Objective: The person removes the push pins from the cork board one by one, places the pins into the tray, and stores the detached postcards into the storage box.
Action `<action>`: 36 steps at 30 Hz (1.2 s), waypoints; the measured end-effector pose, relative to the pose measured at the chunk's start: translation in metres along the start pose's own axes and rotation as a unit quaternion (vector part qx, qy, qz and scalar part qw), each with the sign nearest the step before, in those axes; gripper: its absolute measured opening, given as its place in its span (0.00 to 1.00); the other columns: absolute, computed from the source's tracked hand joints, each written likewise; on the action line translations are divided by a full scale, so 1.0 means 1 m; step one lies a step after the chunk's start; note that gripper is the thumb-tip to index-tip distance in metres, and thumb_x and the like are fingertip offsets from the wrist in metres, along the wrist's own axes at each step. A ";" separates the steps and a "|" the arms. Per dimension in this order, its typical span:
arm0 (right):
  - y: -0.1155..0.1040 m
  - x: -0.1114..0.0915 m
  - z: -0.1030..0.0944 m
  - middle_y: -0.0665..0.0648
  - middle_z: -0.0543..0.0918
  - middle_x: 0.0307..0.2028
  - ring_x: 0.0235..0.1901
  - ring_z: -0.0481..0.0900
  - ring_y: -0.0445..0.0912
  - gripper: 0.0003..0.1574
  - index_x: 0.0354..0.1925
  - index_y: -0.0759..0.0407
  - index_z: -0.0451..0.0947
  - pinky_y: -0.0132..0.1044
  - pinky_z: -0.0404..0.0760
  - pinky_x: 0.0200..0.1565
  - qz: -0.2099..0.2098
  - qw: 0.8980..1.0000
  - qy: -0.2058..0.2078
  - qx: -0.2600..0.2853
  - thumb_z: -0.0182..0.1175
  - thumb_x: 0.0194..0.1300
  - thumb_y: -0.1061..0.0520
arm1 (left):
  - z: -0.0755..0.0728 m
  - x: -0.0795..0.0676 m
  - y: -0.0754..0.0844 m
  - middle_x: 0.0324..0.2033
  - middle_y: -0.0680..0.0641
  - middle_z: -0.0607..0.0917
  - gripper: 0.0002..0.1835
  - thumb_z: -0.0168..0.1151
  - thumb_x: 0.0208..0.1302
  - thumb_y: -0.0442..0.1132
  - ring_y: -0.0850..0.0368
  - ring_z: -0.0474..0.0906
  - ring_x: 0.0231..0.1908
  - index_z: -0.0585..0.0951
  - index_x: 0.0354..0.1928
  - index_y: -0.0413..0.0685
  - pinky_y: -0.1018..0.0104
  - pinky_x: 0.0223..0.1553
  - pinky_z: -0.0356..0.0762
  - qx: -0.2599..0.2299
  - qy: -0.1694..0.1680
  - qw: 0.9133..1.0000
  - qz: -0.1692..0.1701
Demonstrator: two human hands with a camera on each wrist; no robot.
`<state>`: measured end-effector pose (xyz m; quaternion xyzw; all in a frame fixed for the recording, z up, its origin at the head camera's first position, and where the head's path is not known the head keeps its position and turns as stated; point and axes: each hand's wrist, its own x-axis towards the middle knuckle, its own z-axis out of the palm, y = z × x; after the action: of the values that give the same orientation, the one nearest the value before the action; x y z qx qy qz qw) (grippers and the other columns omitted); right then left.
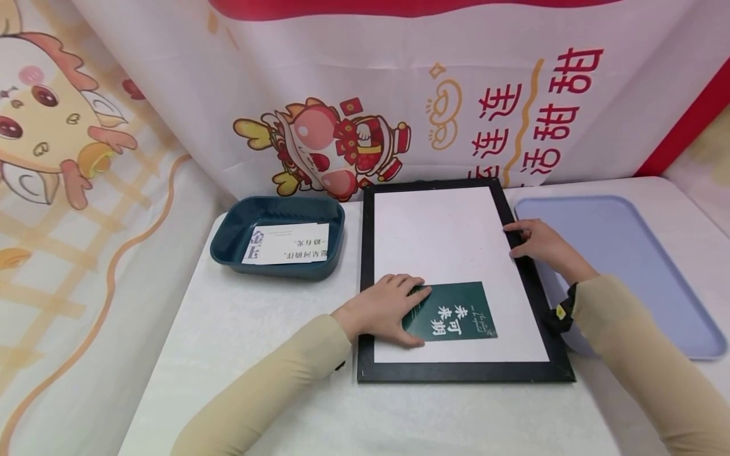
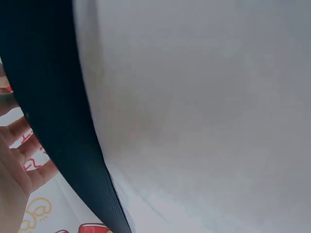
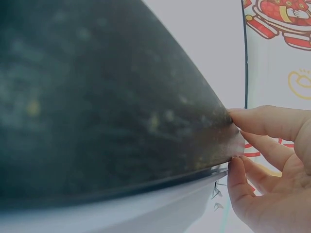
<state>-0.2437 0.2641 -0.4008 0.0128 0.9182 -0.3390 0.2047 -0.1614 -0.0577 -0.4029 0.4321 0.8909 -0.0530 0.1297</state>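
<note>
A black-edged frame with a white panel lies on the table. On its lower part rests a dark green card with white lettering, turned sideways. My left hand lies over the card's left end, fingers spread on its upper corner and thumb near its lower edge. In the left wrist view the frame's black border partly hides my fingers. My right hand grips the frame's right border, thumb on one face and fingertips curled round the edge, as the right wrist view shows up close.
A dark teal basket stands left of the frame, holding white printed cards. To the right lies a light blue tray, partly behind my right forearm. A printed cloth hangs along the table's back edge.
</note>
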 end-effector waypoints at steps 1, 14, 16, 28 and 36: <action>0.000 0.000 0.000 0.79 0.46 0.69 0.67 0.52 0.70 0.39 0.69 0.67 0.58 0.67 0.57 0.65 0.001 1.000 -0.001 0.002 0.58 0.62 0.64 | -0.001 0.000 -0.001 0.72 0.48 0.60 0.52 0.52 0.54 0.74 0.52 0.58 0.70 0.54 0.75 0.55 0.56 0.70 0.59 -0.001 0.000 1.000 0.000; 0.000 0.001 0.000 0.78 0.47 0.69 0.67 0.51 0.70 0.37 0.68 0.67 0.60 0.67 0.57 0.65 0.000 1.000 0.000 0.001 0.59 0.62 0.64 | -0.004 -0.002 -0.006 0.70 0.45 0.61 0.49 0.56 0.55 0.68 0.51 0.62 0.68 0.56 0.74 0.52 0.59 0.71 0.59 -0.022 0.020 1.000 0.009; 0.000 0.000 0.000 0.79 0.46 0.69 0.67 0.51 0.70 0.37 0.68 0.67 0.59 0.67 0.57 0.65 -0.001 1.000 -0.001 0.001 0.59 0.62 0.64 | -0.005 -0.003 -0.007 0.70 0.44 0.61 0.49 0.57 0.55 0.67 0.51 0.62 0.68 0.56 0.74 0.50 0.59 0.71 0.59 -0.020 0.027 0.999 0.010; 0.001 0.000 0.000 0.79 0.48 0.69 0.66 0.53 0.70 0.36 0.67 0.68 0.61 0.67 0.58 0.65 -0.006 1.000 0.000 0.005 0.58 0.62 0.65 | -0.015 -0.007 -0.019 0.69 0.41 0.61 0.52 0.60 0.55 0.64 0.50 0.62 0.68 0.53 0.74 0.43 0.59 0.71 0.59 -0.006 0.043 0.999 -0.015; 0.001 0.000 -0.001 0.78 0.47 0.70 0.67 0.52 0.70 0.35 0.67 0.67 0.61 0.66 0.58 0.65 -0.004 1.000 -0.004 0.008 0.58 0.63 0.65 | -0.033 -0.014 -0.034 0.70 0.39 0.61 0.54 0.62 0.54 0.64 0.46 0.61 0.68 0.52 0.74 0.41 0.54 0.72 0.57 0.017 0.046 0.997 -0.063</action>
<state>-0.2442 0.2656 -0.4009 0.0092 0.9147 -0.3471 0.2070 -0.1860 -0.0825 -0.3683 0.3789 0.9204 -0.0566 0.0778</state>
